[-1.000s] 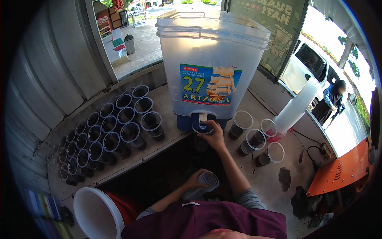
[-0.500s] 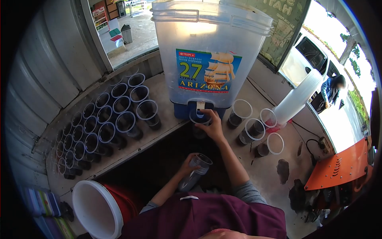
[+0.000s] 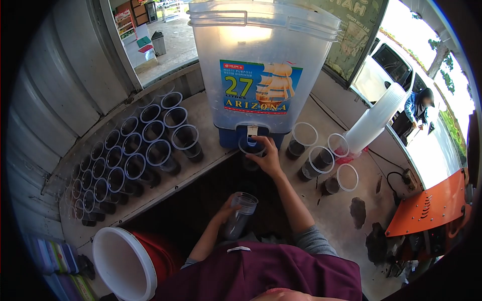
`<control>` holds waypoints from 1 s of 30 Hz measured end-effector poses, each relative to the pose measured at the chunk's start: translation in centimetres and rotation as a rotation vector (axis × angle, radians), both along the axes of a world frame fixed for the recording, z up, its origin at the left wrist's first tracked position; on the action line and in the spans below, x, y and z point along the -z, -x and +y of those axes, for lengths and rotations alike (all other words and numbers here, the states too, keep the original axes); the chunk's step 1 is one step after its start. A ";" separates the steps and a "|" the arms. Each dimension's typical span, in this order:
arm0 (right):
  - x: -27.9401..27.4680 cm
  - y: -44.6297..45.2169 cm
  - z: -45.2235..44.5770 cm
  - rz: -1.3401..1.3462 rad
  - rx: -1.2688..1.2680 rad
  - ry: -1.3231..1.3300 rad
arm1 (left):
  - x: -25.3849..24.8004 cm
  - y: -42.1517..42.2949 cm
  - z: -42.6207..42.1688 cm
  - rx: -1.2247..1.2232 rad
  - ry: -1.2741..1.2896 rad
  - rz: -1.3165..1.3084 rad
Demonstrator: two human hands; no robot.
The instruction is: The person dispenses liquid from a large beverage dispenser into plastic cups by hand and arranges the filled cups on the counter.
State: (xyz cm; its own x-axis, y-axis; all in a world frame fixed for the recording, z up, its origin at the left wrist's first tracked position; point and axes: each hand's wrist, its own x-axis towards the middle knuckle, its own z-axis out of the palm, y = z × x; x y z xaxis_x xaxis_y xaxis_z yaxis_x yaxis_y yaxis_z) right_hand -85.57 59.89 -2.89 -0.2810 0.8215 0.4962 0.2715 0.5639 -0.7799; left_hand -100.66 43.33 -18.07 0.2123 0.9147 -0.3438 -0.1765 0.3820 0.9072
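Observation:
A large clear water dispenser point(image 3: 261, 45) with a blue base and an ARIZONA label stands at the counter's edge. Under its tap my right hand point(image 3: 267, 159) grips a clear plastic cup point(image 3: 251, 146) by the rim, fingers close to the tap. Lower down, in front of my body, my left hand point(image 3: 224, 211) is wrapped round clear nested cups point(image 3: 240, 215), tilted slightly. Rows of cups with dark contents point(image 3: 158, 153) cover the counter to the left. Several more cups point(image 3: 321, 159) stand to the right of the dispenser.
A tall stack of clear cups point(image 3: 374, 120) leans at the right. Beyond it are a cable, an orange metal panel point(image 3: 427, 205) and, outside, a person point(image 3: 414, 113) by a white car. A red bucket with a white rim point(image 3: 123, 263) is at the lower left.
My left hand has moved a little to the left, and its cups have come more upright. My right hand stays at the tap with its cup. The person outside has shifted posture.

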 end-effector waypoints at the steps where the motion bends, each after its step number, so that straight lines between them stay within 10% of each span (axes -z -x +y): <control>1: 0.2 0.0 0.1 0.013 -0.006 -0.005 | 0.0 0.0 -0.1 0.001 -0.001 0.000; 30: 1.0 0.4 0.0 0.065 -0.030 -0.008 | 0.7 0.5 -0.3 -0.133 0.104 -0.025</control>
